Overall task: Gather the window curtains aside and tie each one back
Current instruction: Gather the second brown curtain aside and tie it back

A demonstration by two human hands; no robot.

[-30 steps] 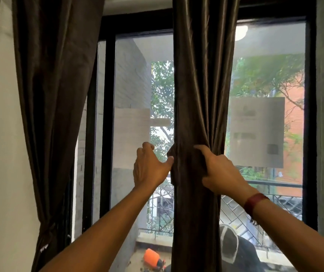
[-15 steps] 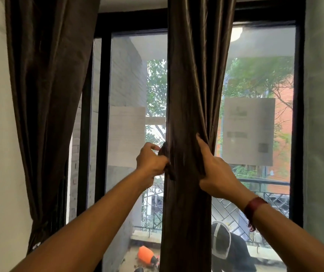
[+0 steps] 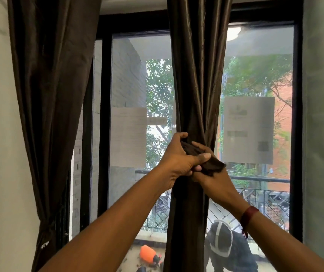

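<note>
A dark brown curtain [image 3: 195, 85] hangs bunched into a narrow column in the middle of the window. My left hand [image 3: 178, 160] and my right hand [image 3: 212, 177] meet in front of it at mid height. Both grip a dark brown fabric tie-back [image 3: 212, 165] that wraps the gathered curtain, its loose end sticking out to the right over my right hand. A second brown curtain [image 3: 51, 95] hangs at the left, pinched in by a tie [image 3: 47, 225] low down.
A black window frame [image 3: 296, 134] with glass panes stands behind the curtains. Paper notices [image 3: 248, 130] are stuck to the glass. Pale walls flank the window. Outside are a balcony railing [image 3: 265, 180], an orange object [image 3: 147, 252] and a dark bag.
My hands have come together from either side of the middle curtain. They now hold the tie-back's ends in front of it, and the curtain is cinched tighter.
</note>
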